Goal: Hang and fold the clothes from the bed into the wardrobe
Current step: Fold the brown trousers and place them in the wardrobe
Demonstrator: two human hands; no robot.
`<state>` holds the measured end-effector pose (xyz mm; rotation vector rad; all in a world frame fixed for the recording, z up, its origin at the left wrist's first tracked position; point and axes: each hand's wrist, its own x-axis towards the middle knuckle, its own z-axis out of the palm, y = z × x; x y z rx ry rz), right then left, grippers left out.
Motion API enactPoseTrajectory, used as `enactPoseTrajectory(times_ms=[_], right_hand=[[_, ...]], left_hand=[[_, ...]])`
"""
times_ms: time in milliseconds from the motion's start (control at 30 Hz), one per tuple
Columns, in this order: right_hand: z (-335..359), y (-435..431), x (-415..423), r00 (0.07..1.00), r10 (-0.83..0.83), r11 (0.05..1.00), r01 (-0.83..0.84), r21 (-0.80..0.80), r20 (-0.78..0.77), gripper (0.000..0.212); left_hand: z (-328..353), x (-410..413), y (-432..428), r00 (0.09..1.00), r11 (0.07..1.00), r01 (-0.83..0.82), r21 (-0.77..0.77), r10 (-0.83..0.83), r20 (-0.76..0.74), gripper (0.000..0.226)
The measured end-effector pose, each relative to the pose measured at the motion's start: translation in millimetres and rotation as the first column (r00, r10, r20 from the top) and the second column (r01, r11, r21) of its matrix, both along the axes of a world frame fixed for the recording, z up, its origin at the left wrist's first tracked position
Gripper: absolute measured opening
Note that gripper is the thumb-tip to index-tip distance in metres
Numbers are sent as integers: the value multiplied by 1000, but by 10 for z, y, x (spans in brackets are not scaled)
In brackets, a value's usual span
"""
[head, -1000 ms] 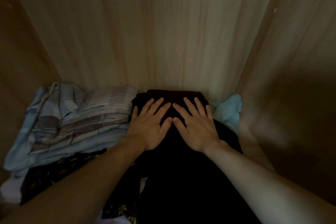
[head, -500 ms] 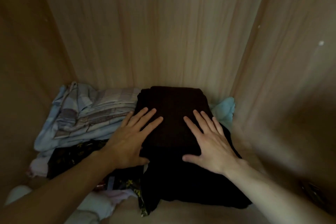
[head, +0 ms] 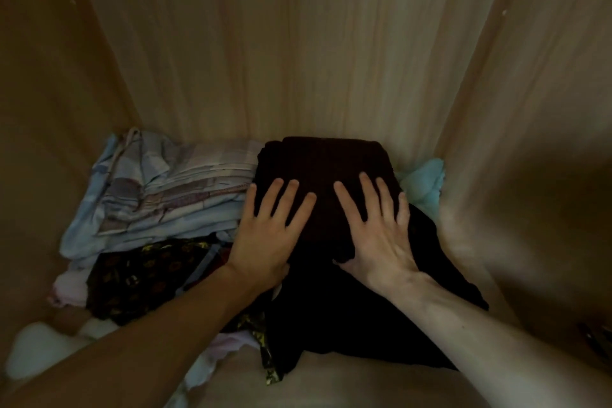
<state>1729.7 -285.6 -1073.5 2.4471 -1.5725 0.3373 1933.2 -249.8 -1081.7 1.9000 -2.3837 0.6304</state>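
Wardrobe walls (head: 298,43) pale matt wood-grain laminate; dark folded garment (head: 324,169) matt ribbed knit; plaid stack (head: 172,185) soft woven cloth; turquoise piece (head: 425,182) fleecy.

One wide-angle head camera looked forward and down into the wardrobe compartment (head: 546,109) from close range, its back wall (head: 298,43) far, the left hand (head: 265,232) and right hand (head: 381,235) low in the middle.

left hand (head: 265,237), right hand (head: 381,237) | drawn apart | slid back over black garment (head: 324,162)
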Motion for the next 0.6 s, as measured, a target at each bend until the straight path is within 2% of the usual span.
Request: enactPoseTrajectory(times_ms=[100,233,367,500,600], right_hand=[[-26,-78,85,998,57,992,-58,-113,-13,132],[71,-158,221,998,-39,999,37,-38,-54,125],[253,-110,158,1000,18,1000,-18,6,18,98],[429,106,20,992,61,995,-51,-86,107,74],[518,294,-74,977,119,978,-85,-189,177,66]], left_hand=[[73,-6,-79,999,1000,-30,3,30,-11,140],[211,-86,-151,997,997,-74,8,75,-11,127],[405,-139,-94,999,999,-42,2,42,8,112],[659,-226,122,1000,998,27,-49,-27,9,95],[795,-269,326,994,986,96,-136,-101,-35,89]])
